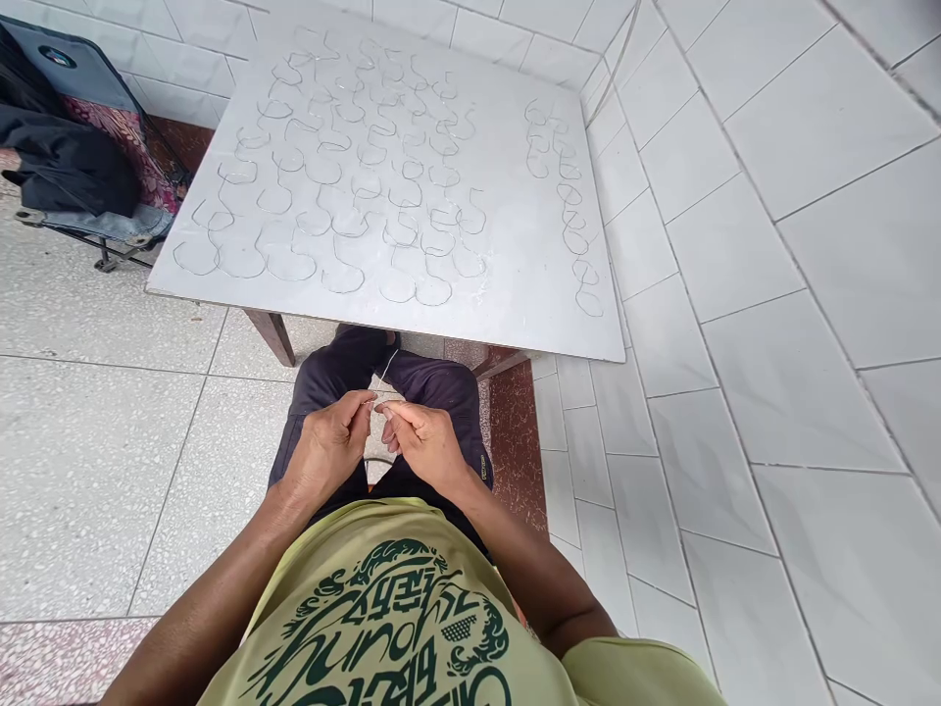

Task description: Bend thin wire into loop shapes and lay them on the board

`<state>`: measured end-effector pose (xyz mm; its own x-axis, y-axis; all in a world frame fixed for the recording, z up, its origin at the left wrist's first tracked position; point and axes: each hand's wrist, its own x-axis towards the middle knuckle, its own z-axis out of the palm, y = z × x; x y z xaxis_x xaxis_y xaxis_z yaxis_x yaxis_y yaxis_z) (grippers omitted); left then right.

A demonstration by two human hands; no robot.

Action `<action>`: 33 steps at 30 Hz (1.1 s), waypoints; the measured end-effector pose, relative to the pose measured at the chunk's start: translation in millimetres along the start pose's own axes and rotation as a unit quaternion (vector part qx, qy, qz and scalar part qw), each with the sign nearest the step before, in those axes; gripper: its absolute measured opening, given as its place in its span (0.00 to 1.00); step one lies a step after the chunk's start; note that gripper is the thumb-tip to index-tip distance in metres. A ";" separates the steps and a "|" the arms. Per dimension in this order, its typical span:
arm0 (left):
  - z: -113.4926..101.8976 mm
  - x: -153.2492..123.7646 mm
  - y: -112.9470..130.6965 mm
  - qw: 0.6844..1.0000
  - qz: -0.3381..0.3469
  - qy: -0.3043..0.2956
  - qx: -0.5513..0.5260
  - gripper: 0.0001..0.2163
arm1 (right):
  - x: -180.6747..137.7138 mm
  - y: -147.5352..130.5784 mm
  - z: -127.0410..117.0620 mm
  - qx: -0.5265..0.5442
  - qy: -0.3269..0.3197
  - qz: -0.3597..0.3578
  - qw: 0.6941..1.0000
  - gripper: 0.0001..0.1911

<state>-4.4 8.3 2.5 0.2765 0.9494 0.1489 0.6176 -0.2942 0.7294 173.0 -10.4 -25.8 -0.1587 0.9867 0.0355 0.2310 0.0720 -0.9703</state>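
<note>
Printed yellow-green shirt (382,608). Holds thin whitish strand (389,366) between pinched-together fingertips (360,400), left hand (329,436) and right hand (424,441), above dark trousers (437,378). Beyond: white rectangular tabletop (507,245) with curled silvery wires (343,292).

The curled pieces (343,291) looked like thin metal wire, faintly shiny on a smooth white tabletop (511,255) with a soft sheen. One table leg (271,335) seemed dull brown wood. The wall tiles (830,382) had a glazed, ceramic look; the floor (95,431) resembled smooth, speckled terrazzo. The shirt (404,628) and trousers (313,387) were matt cloth. I couldn't tell the pale strand's (389,364) material.
</note>
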 end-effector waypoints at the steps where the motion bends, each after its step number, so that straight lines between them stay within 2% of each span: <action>1: -0.7 1.2 0.2 1.000 0.004 -0.012 -0.003 0.11 | 0.8 -0.2 -1.5 -0.008 -0.004 0.002 1.000 0.16; 5: -3.0 4.8 2.2 0.998 -0.008 -0.053 -0.031 0.11 | 2.9 -0.8 -7.1 -0.050 0.000 0.011 0.999 0.17; 10: -2.4 4.3 4.7 0.994 -0.020 -0.067 -0.082 0.11 | 2.4 -3.7 -10.6 -0.103 -0.002 -0.015 0.995 0.18; 14: -3.0 3.2 2.9 0.980 -0.070 -0.081 -0.170 0.13 | 1.8 -6.2 -10.8 -0.096 -0.020 -0.022 0.995 0.17; 16: -4.6 4.1 1.4 0.958 -0.106 -0.102 -0.246 0.13 | 2.4 -6.9 -11.1 -0.072 -0.020 -0.014 0.997 0.17; 18: -6.8 5.9 0.3 0.921 -0.131 -0.121 -0.346 0.13 | 3.8 -7.8 -12.9 -0.053 -0.019 -0.021 0.998 0.16; 21: -9.6 8.4 -1.4 0.858 -0.155 -0.134 -0.471 0.11 | 6.9 -10.3 -18.9 -0.078 -0.018 -0.088 0.993 0.15; 26: -10.6 8.5 -5.3 0.768 -0.219 -0.151 -0.582 0.06 | 11.5 -13.5 -31.4 -0.183 -0.035 -0.202 0.962 0.16; 30: -6.9 5.6 -5.7 0.731 -0.227 -0.154 -0.624 0.06 | 14.3 -13.0 -35.2 -0.257 -0.053 -0.251 0.932 0.17; 33: -4.0 2.3 -5.0 0.725 -0.209 -0.150 -0.639 0.06 | 16.6 -14.7 -35.2 -0.253 -0.065 -0.254 0.931 0.17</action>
<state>-9.8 12.5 1.8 0.5278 0.8034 -0.2756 -0.4403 0.5363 0.7201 200.7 10.0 -2.6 -0.4774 0.7833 0.3982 0.5121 0.6163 -0.5983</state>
